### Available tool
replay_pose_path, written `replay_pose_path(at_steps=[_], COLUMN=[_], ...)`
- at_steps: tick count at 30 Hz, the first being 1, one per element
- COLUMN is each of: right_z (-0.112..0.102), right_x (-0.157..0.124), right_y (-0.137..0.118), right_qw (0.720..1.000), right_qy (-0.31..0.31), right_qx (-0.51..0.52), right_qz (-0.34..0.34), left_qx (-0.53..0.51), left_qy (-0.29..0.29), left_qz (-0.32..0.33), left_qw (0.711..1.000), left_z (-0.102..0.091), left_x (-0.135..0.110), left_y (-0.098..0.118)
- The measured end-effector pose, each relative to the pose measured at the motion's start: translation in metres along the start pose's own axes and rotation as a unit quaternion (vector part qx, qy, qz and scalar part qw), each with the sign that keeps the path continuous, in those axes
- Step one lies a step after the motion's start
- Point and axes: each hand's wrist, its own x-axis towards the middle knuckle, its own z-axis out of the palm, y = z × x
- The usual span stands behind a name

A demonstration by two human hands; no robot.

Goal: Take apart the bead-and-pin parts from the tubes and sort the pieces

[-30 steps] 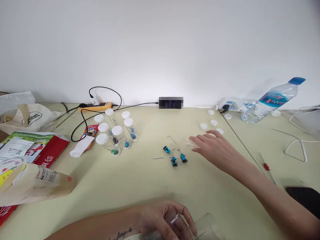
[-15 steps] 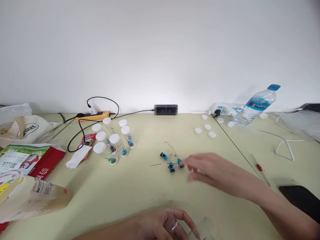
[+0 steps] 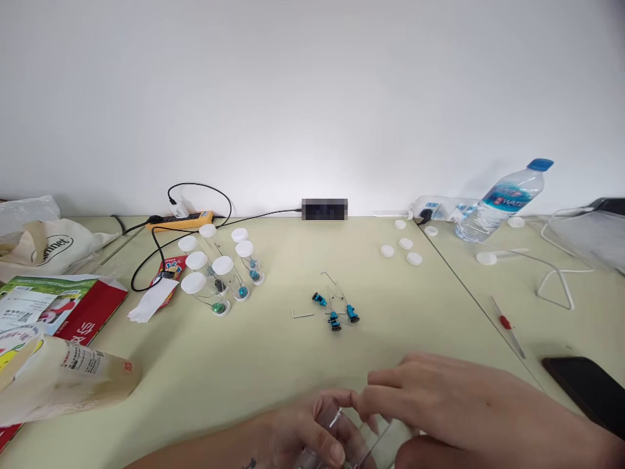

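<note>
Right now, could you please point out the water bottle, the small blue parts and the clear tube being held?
water bottle (image 3: 508, 197): head view, on its blue-and-white label.
blue parts (image 3: 334, 321): head view, on the piece nearest the camera.
clear tube (image 3: 374, 441): head view, on its transparent wall.

Makeshift workbench: capped sample tubes (image 3: 215, 277), power strip (image 3: 183, 219), bare wall.

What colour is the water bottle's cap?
Blue; the bottle cap shows best in the head view.
</note>
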Motion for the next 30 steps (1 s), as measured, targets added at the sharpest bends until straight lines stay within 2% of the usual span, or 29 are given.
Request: replay_pose_path(at_steps=[4, 6, 7, 9, 12, 15, 17, 19, 22, 27, 30], right_z=[-0.002, -0.001, 0.001, 0.006, 0.014, 0.019, 0.021, 0.023, 0.025, 0.025, 0.024], right_x=[0.016, 0.031, 0.039, 0.055, 0.071, 0.077, 0.078, 0.078, 0.077, 0.074, 0.072], right_y=[0.02, 0.039, 0.049, 0.067, 0.084, 0.09, 0.092, 0.094, 0.097, 0.097, 0.095], right_qw=[0.992, 0.967, 0.943, 0.9, 0.876, 0.867, 0.853, 0.833, 0.804, 0.766, 0.754], right_qy=[0.034, 0.056, 0.069, 0.115, 0.143, 0.102, 0.062, 0.032, -0.016, -0.108, -0.114], right_qx=[0.122, 0.246, 0.324, 0.419, 0.46, 0.487, 0.517, 0.552, 0.594, 0.632, 0.643], right_qz=[0.023, 0.038, 0.042, 0.028, 0.016, 0.022, 0.028, 0.035, 0.031, -0.038, -0.063], left_qx=[-0.091, -0.102, -0.103, -0.106, -0.114, -0.129, -0.135, -0.139, -0.129, -0.045, -0.023], left_qy=[-0.022, -0.01, 0.008, 0.064, 0.182, 0.305, 0.35, 0.361, 0.347, 0.323, 0.302], left_qz=[0.014, 0.042, 0.063, 0.106, 0.143, 0.138, 0.129, 0.119, 0.098, 0.086, 0.084], left_qw=[0.996, 0.994, 0.993, 0.987, 0.966, 0.934, 0.918, 0.914, 0.924, 0.942, 0.949], left_z=[-0.001, 0.002, 0.005, 0.011, 0.023, 0.037, 0.046, 0.05, 0.05, 0.043, 0.041], left_x=[0.004, 0.004, 0.004, 0.003, 0.001, -0.002, -0.003, -0.004, -0.006, -0.008, -0.009], left_y=[0.005, 0.012, 0.016, 0.026, 0.039, 0.052, 0.059, 0.064, 0.069, 0.07, 0.071])
